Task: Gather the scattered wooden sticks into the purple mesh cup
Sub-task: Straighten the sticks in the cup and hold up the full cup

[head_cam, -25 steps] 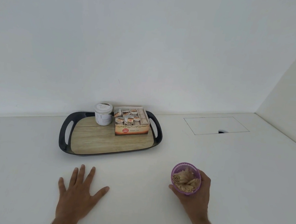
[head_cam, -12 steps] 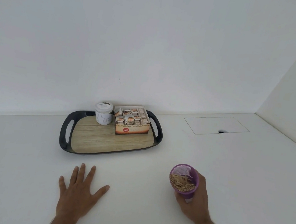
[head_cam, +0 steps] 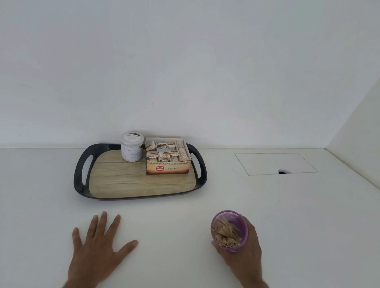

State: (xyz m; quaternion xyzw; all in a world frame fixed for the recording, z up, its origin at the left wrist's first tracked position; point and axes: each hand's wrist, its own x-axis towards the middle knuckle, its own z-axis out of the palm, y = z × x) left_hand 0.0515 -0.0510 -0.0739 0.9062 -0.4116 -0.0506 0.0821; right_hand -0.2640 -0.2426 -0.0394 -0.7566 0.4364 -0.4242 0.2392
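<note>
My right hand (head_cam: pixel 244 255) grips the purple mesh cup (head_cam: pixel 235 220) from behind and holds it tilted toward me, low over the white counter. Several wooden sticks (head_cam: pixel 226 233) lie bunched inside the cup. I see no loose sticks on the counter. My left hand (head_cam: pixel 97 249) rests flat on the counter with its fingers spread, well to the left of the cup and just in front of the tray.
A black tray (head_cam: pixel 82 179) with a wood-look bottom stands at the back by the wall, carrying a white jar (head_cam: pixel 132 146) and an open tea box (head_cam: pixel 168 159). A flush hatch (head_cam: pixel 276 163) with a finger hole lies at the back right. A side wall rises at the right.
The right hand has tipped the cup toward me and shifted it slightly. The left hand stays flat in the same place.
</note>
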